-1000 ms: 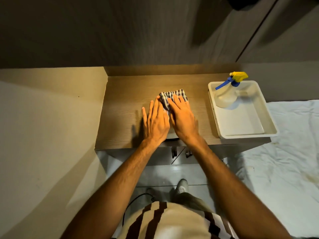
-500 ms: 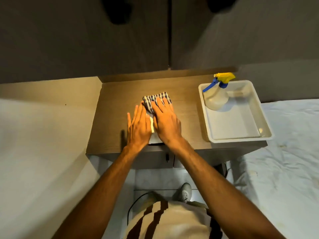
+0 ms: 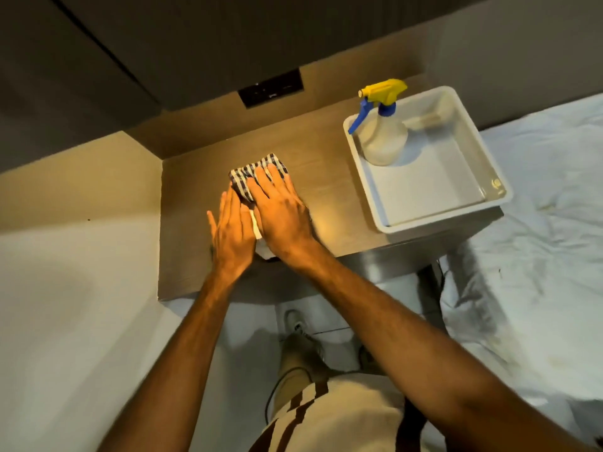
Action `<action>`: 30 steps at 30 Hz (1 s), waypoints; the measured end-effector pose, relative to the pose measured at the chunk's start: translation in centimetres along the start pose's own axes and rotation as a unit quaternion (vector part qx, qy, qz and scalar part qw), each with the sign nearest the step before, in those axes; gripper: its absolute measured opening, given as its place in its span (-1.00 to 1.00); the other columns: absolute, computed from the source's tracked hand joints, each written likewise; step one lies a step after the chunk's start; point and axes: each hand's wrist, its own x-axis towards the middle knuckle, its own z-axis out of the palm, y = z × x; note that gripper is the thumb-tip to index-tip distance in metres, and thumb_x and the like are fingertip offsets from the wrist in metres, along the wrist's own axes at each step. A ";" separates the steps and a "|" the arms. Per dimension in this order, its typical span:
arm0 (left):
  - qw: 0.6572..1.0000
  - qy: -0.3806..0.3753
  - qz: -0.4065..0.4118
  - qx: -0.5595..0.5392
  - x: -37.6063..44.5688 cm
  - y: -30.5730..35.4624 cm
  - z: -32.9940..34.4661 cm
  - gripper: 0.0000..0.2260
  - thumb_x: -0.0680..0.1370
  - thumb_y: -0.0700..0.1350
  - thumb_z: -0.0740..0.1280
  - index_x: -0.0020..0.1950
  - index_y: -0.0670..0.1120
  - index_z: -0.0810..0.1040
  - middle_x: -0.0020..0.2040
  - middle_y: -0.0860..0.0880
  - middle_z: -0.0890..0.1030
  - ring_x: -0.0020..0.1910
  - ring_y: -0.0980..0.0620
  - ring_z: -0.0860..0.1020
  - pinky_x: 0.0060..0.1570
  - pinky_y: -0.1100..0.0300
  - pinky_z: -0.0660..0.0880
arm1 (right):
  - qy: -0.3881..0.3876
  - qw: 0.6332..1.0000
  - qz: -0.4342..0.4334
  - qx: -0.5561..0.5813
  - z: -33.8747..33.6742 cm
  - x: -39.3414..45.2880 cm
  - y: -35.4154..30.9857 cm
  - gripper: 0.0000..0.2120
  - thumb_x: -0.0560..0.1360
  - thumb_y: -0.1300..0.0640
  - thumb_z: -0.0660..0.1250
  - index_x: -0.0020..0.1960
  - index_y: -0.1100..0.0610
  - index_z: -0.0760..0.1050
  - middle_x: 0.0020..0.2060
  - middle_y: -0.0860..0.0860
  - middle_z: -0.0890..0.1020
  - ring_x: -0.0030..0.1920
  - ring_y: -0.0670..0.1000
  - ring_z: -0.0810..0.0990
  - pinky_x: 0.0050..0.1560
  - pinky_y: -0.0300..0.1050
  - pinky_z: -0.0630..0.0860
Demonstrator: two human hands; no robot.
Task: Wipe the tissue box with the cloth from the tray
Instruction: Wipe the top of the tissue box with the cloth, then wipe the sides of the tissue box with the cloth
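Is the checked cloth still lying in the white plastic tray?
No, the checked cloth lies under the right hand on the wooden table, while the white plastic tray holds only a spray bottle.

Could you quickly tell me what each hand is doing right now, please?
Left hand: open, fingers straight, laid flat beside the cloth, holding nothing.
Right hand: open and flat, pressing the striped cloth down, not gripping it.

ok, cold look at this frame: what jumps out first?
Both hands at the centre of the wooden tabletop: right hand flat on a striped cloth, left hand beside it. Then the yellow-and-blue spray bottle standing in the white tray, right.
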 end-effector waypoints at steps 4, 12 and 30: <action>1.000 0.004 -0.005 0.013 -0.2 -0.1 0.1 -0.47 0.72 0.01 -0.10 0.71 -0.03 0.07 0.74 -0.02 0.08 0.74 -0.03 -0.02 0.69 -0.30 -0.23 | 0.027 0.998 -0.008 0.049 0.6 -3.4 0.2 -0.40 0.61 0.25 0.35 0.62 0.19 0.28 0.62 0.16 0.33 0.67 0.18 0.20 0.67 0.09 0.09; 0.998 0.002 0.002 0.068 0.1 0.4 -0.9 -0.40 0.67 0.07 -0.13 0.72 -0.06 0.02 0.75 -0.04 0.03 0.75 -0.08 -0.08 0.69 -0.25 -0.26 | 0.026 0.980 0.062 0.186 -0.9 -12.3 4.2 -0.40 0.63 0.35 0.27 0.62 0.11 0.27 0.62 0.07 0.33 0.65 0.08 0.23 0.58 0.04 0.29; 0.984 0.029 0.077 0.161 3.4 5.1 0.9 -0.50 0.70 0.03 -0.05 0.60 -0.04 0.35 0.50 -0.10 0.50 0.54 -0.13 0.41 0.64 -0.24 0.16 | 0.031 0.753 0.340 0.562 2.9 -5.5 4.5 -0.56 0.74 -0.03 0.06 0.62 -0.07 0.28 0.45 0.07 0.54 0.25 -0.12 0.50 0.01 -0.47 0.40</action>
